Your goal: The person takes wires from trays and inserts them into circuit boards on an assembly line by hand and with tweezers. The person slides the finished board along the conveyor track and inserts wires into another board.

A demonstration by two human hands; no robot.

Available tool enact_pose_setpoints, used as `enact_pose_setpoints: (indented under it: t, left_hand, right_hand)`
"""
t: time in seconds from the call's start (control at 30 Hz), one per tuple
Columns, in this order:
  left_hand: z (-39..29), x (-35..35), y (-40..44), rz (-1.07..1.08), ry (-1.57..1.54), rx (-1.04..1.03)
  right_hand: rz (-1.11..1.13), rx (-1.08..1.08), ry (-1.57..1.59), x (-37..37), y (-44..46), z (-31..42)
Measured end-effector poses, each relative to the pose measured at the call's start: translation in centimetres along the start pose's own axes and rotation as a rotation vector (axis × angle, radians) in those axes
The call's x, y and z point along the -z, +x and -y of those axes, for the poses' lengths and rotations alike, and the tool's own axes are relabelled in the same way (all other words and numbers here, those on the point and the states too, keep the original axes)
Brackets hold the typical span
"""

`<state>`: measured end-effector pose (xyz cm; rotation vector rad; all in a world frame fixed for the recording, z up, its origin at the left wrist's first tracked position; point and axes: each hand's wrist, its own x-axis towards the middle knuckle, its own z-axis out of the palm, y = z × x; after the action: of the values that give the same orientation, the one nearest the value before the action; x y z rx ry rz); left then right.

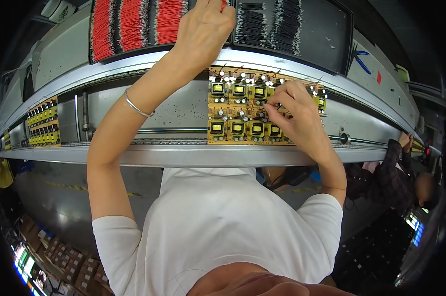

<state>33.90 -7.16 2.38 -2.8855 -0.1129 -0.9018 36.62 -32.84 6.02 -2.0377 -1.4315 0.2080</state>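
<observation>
Circuit board panel (224, 105) beneath right hand (302, 118), bridging rails (159, 156), presumably for support at both edges. Right fingers narrowly pinched, suiting small parts; contents unclear. Left hand (205, 30) over red wires (129, 24), fingers' state can't tell. Black wires (250, 25) just beside, sorted by colour, likely for easy picking.

We reach our left arm (115, 143) forward, bent at the elbow (100, 160), its forearm (154, 91) slanting inward to the right. Our left hand (205, 29) is back-up, its fingertips cut off by the upper edge of the view. Our right forearm (327, 155) angles inward to the left, and our right hand (299, 113) curls its fingers (288, 93), thumb (277, 117) and index fingertip drawn together in a pinch
</observation>
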Motion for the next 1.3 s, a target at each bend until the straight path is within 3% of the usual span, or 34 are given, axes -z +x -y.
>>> enact_pose_setpoints:
  t: [0.13,0.17,0.3,0.5,0.63,1.0,1.3]
  left_hand:
    - [0.5,-1.5,-0.3,-0.456,-0.34,-0.077]
    - [0.3,-0.8,-0.3,-0.456,-0.338,-0.076]
    - [-1.5,3.7,-1.6,-0.197,-0.483,-0.018]
    - [-3.2,7.3,-4.0,-0.03,-0.81,0.135]
    - [-3.7,8.7,-4.7,0.254,-1.088,0.374]
    - [-4.8,8.4,-6.3,0.371,-1.181,0.367]
    - [-5.5,7.8,-6.6,0.413,-1.088,0.297]
  right_hand:
    - [0.03,0.014,-0.086,-0.5,-0.1,-0.1]
    - [0.03,0.016,-0.086,-0.4,-0.1,-0.1]
    - [0.071,0.053,-0.247,-0.1,0.2,0.1]
    - [0.066,0.079,-0.225,1.7,3.1,0.4]
    - [-0.045,0.144,-0.328,1.1,7.6,-2.2]
    - [0.079,0.088,-0.536,-1.2,12.4,-4.5]
    - [-0.062,0.046,-0.301,0.5,10.3,-2.9]
